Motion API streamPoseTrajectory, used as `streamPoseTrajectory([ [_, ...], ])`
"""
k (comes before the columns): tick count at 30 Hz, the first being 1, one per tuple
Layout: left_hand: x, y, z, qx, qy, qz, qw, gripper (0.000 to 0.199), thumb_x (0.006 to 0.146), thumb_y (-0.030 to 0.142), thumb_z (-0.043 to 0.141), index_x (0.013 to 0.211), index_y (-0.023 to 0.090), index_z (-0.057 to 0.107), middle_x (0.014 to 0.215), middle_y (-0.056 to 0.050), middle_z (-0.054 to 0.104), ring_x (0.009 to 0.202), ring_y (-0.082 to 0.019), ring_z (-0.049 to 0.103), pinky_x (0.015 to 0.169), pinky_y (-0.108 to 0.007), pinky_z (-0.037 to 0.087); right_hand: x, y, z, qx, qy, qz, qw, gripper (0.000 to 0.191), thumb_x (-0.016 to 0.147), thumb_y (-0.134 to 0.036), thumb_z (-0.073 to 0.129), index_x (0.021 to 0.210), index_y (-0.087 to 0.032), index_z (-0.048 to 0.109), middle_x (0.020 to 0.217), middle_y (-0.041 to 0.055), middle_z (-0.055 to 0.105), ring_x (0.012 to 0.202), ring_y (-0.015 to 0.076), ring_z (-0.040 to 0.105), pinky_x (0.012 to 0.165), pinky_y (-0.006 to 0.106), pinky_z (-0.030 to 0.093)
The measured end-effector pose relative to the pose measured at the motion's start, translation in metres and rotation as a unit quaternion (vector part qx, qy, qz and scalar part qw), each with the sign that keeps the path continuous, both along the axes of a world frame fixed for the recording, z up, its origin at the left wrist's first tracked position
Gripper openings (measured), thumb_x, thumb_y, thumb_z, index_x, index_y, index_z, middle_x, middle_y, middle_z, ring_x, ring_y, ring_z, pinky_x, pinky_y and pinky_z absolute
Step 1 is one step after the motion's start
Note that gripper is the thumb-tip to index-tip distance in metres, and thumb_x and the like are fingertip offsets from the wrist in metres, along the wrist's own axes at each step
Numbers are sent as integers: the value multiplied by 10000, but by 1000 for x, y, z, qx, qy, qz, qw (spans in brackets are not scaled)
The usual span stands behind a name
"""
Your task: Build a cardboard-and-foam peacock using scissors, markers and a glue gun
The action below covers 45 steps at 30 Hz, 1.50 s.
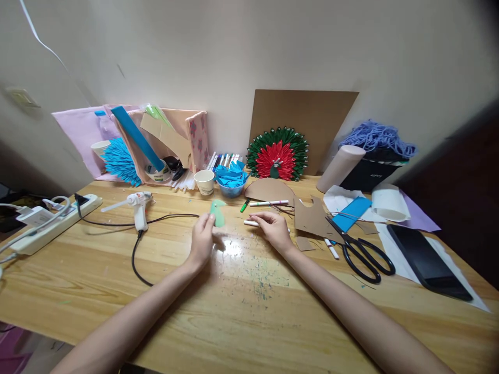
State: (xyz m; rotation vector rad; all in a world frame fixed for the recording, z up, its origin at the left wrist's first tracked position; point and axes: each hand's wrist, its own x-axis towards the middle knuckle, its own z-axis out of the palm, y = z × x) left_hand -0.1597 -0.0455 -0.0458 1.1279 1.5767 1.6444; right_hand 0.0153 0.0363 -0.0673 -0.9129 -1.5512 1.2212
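My left hand (202, 238) is closed on a small light-green cutout (219, 213), which stands up from its fingertips with a small dark dot near the top. To the right, my right hand (274, 228) is closed round a white marker (251, 223) whose end points left. A green marker cap (245, 205) lies just beyond that hand, near another white marker (268, 203). Behind them, a red and green fan-shaped peacock (277, 156) leans against a brown board (302, 111).
A glue gun (139, 210) with its cable and a power strip (54, 223) are at left. A paper cup (204, 183) and a bowl of blue paper (231, 179) stand behind. Black scissors (360, 252), cardboard pieces (314, 218) and a phone (427, 259) lie at right.
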Motion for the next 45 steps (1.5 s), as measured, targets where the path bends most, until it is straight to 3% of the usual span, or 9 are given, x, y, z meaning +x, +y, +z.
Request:
streamPoseTrajectory([
  [2, -13, 5, 3, 35, 13, 70, 997, 241, 821, 353, 468, 657, 178, 491, 637, 23, 471, 615, -120, 449, 587, -219, 359, 0, -1, 0, -17, -1, -2, 1000, 213, 665, -371, 712, 712, -164, 700, 728, 61, 725, 695, 213, 681, 664, 342, 540],
  [4, -22, 8, 3, 40, 16, 92, 995, 233, 824, 332, 453, 655, 177, 491, 635, 20, 465, 617, -120, 433, 595, -222, 353, 0, -3, 0, -22, -15, 10, 1000, 219, 652, -376, 722, 675, -159, 694, 688, 57, 716, 644, 204, 669, 608, 333, 539],
  [10, -19, 9, -9, -2, 32, 39, 999, 256, 817, 343, 470, 616, 185, 447, 597, 25, 439, 584, -119, 425, 563, -227, 349, 5, -7, 3, 174, -149, 40, 973, 152, 810, -291, 595, 816, -229, 734, 770, 52, 697, 778, 196, 616, 719, 342, 484],
  [14, -10, 4, -9, -42, 28, -8, 999, 248, 833, 364, 444, 660, 191, 482, 578, 18, 499, 571, -135, 488, 543, -233, 373, 12, 1, 7, 219, -165, -12, 961, 87, 749, -316, 677, 713, -247, 717, 825, 38, 705, 858, 223, 596, 843, 405, 424],
  [21, -7, 2, -10, -49, 72, -32, 996, 284, 845, 365, 430, 635, 188, 502, 585, 12, 526, 602, -144, 498, 623, -248, 372, 11, 13, 0, 209, -216, 15, 954, 144, 684, -297, 737, 814, -237, 732, 892, 52, 712, 910, 241, 584, 834, 395, 423],
  [25, -8, 2, -13, -46, 87, -38, 994, 288, 861, 364, 415, 665, 184, 523, 621, 1, 533, 643, -156, 492, 655, -262, 368, 10, 13, -3, 184, -216, 22, 959, 73, 698, -284, 725, 747, -230, 728, 813, 42, 718, 838, 222, 606, 793, 370, 435],
  [33, -8, 4, -12, -49, 65, -50, 995, 278, 847, 371, 436, 667, 190, 547, 577, 10, 539, 609, -166, 519, 649, -276, 366, 8, 23, -5, 80, -189, -19, 978, 146, 767, -247, 604, 863, -198, 703, 905, 62, 710, 785, 194, 640, 715, 327, 495],
  [40, -8, 4, -12, -65, 40, -61, 995, 297, 844, 399, 432, 679, 185, 555, 586, -9, 576, 616, -175, 536, 650, -282, 382, 3, 44, -1, 76, -241, 10, 967, 47, 648, -233, 694, 666, -191, 707, 698, 47, 700, 623, 193, 608, 573, 298, 444],
  [45, -8, 5, -13, -54, 56, -52, 996, 288, 839, 379, 447, 664, 186, 569, 579, -8, 580, 635, -180, 541, 669, -289, 386, 0, 41, 0, 102, -230, 21, 968, 87, 678, -233, 677, 599, -202, 656, 714, 40, 671, 727, 199, 596, 679, 317, 440],
])
